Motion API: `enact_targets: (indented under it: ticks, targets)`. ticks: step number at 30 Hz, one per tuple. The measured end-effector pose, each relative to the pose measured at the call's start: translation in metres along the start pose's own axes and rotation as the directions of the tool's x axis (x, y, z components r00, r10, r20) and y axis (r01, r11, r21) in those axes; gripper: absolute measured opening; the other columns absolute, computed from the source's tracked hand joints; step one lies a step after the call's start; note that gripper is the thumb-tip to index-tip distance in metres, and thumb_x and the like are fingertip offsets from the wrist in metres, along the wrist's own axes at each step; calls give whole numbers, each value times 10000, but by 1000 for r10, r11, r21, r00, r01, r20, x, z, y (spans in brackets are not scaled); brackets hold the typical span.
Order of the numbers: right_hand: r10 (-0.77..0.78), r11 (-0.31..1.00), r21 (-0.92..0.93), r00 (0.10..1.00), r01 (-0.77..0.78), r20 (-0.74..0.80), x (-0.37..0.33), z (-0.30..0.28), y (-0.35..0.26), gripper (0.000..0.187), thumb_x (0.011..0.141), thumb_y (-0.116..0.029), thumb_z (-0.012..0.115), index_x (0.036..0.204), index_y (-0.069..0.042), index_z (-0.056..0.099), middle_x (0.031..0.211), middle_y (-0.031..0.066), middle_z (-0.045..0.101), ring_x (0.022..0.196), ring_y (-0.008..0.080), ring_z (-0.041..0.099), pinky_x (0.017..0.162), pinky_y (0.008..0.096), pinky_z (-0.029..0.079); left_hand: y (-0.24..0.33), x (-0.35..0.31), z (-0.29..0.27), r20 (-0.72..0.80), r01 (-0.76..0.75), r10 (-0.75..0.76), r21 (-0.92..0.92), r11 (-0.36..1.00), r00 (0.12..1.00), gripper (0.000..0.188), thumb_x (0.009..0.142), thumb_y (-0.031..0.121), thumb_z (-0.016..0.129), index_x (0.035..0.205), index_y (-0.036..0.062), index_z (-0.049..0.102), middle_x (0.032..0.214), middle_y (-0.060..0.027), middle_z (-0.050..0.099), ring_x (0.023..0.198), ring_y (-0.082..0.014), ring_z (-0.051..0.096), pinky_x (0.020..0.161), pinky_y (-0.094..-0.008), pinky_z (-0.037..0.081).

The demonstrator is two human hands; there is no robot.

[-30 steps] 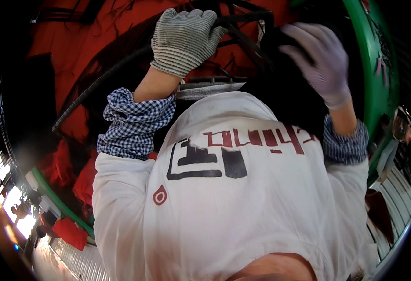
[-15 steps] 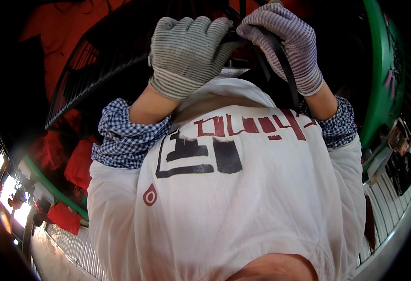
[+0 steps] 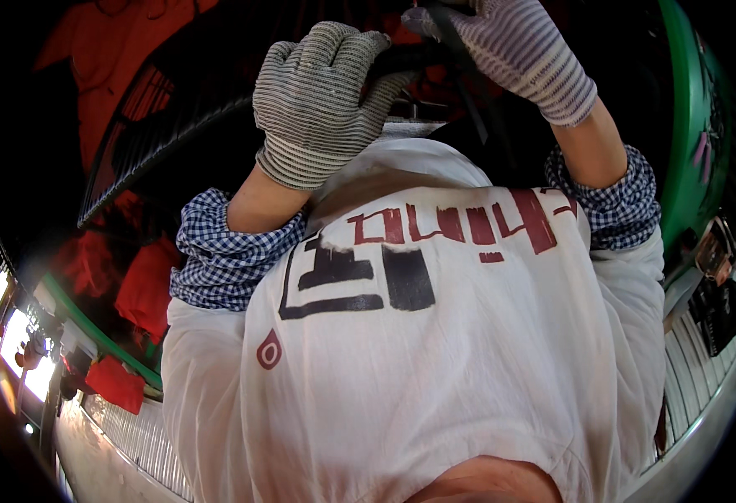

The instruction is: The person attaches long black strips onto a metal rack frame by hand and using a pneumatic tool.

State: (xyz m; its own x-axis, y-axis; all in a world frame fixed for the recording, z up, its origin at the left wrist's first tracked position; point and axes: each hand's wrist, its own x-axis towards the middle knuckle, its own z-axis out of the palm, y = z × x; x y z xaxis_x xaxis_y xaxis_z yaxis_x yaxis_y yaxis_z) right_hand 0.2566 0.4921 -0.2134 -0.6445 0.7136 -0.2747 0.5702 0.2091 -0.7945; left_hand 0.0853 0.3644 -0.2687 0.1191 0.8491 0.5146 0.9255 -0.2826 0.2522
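Both of my hands wear striped knit gloves and work at the top of the view, beyond my white smock. Curled fingers and thumb close my left hand around a dark, band-like piece. Higher and to the right, my right hand has its thumb and fingers drawn together around a narrow black strip. The strip hangs down between the hands and is partly lost against the dark background. Upper fingers of the right hand are cut off by the view's edge.
A black ribbed frame curves away at the upper left, with red material behind it. Red cloth hangs at the left. A green curved rim stands at the right. Pale slatted surfaces lie low on both sides.
My right hand has moved up and outward to the right, and the strip has shifted with it, no longer looping over its wrist. My left hand has shifted slightly left.
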Motion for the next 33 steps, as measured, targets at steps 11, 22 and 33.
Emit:
enact_targets:
  ticks: [11,22,33]
  targets:
    - [-356,925,-204,919,320,-173,1,17,29,157,919,-91,640,856,48,678,709,163,658,599,217,626,561,309,495,1,2,-4,17,0,-1,15,1000,1000,382,711,337,856,1002,129,722,883,-31,667,731,-194,628,634,-316,511]
    - [-219,914,-356,975,194,-33,5,7,24,215,927,-185,649,1066,-36,717,951,141,679,885,324,671,827,387,539,-65,-35,-86,89,100,-119,194,976,989,506,740,468,802,1078,103,713,1037,-68,642,953,-278,607,819,-386,505]
    - [-37,898,400,938,182,-344,197,-82,5,328,976,-79,538,657,-45,468,561,59,397,490,176,418,482,310,387,-194,123,-68,76,-102,83,294,950,994,252,805,261,792,1027,180,705,910,-10,697,787,-231,688,673,-357,542]
